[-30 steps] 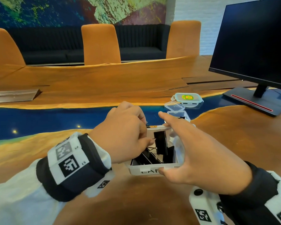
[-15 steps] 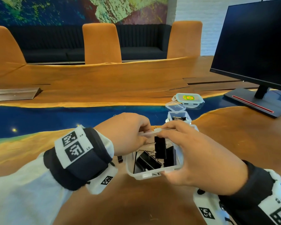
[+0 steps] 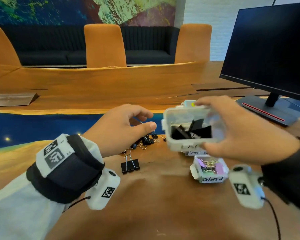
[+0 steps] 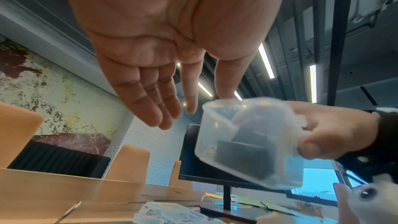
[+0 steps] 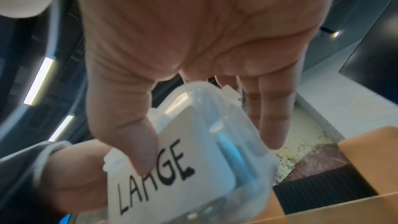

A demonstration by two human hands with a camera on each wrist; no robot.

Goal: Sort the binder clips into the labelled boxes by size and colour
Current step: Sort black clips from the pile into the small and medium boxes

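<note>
My right hand (image 3: 203, 125) grips a clear box (image 3: 189, 130) labelled LARGE (image 5: 168, 176), held tilted above the table with black binder clips (image 3: 192, 129) inside. Thumb on the near wall, fingers on the far side. My left hand (image 3: 150, 120) hovers empty, fingers relaxed, just left of the box and over a pile of small black clips (image 3: 145, 141). One large black clip (image 3: 130, 166) lies on the wood nearer me. A box labelled Small (image 3: 195, 152) is mostly hidden under the held box. A Colored box (image 3: 210, 168) holds pastel clips.
A monitor (image 3: 270, 49) on its stand (image 3: 267, 108) fills the right side. A lid with a yellow sticker (image 3: 190, 103) lies behind the held box. Orange chairs (image 3: 105, 45) line the table's far edge. Bare wood lies in front of me.
My right hand has lifted the LARGE box off the table, up and to the right. My left hand has left the box, opened and drawn back left; loose clips and two other boxes now show.
</note>
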